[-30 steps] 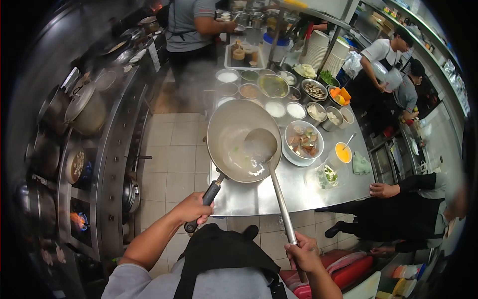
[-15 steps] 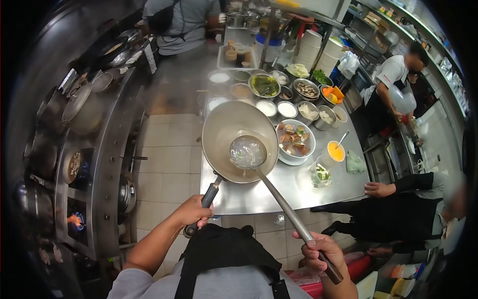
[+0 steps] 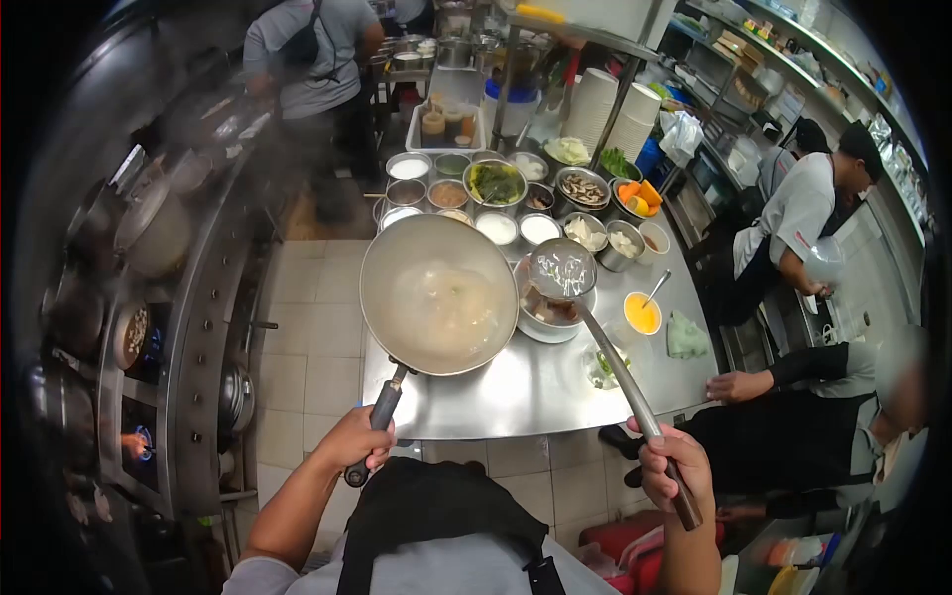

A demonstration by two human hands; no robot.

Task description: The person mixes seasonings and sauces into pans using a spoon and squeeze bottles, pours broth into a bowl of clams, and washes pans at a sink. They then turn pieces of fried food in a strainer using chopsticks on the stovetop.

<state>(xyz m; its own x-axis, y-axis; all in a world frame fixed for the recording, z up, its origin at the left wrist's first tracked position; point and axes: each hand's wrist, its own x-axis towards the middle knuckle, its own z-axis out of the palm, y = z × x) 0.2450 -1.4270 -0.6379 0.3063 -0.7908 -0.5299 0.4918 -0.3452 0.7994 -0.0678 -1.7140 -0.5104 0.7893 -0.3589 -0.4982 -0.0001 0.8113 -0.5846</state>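
Observation:
My left hand [image 3: 357, 441] is closed round the black handle of a wok [image 3: 436, 297], which is above the near left part of the steel table [image 3: 476, 412]. Pale, steaming liquid lies in the wok. In my right hand [image 3: 672, 466] is the long handle of a ladle [image 3: 562, 269]. The ladle's bowl, with clear liquid in it, is over a white bowl [image 3: 545, 327] and hides most of its contents. A cup of yellow liquid [image 3: 643, 313] with a spoon stands to the right of that bowl.
Containers of ingredients, including mushrooms [image 3: 582, 188] and a green cloth [image 3: 686, 337], are on the table. A stove with a lit burner [image 3: 144, 443] is at left. One person [image 3: 793, 416] is close at right; others work behind, left and right.
The ladle has gone from inside the wok, rightward, to above the white bowl, and my right hand has risen with it. The person at the back left has moved further left.

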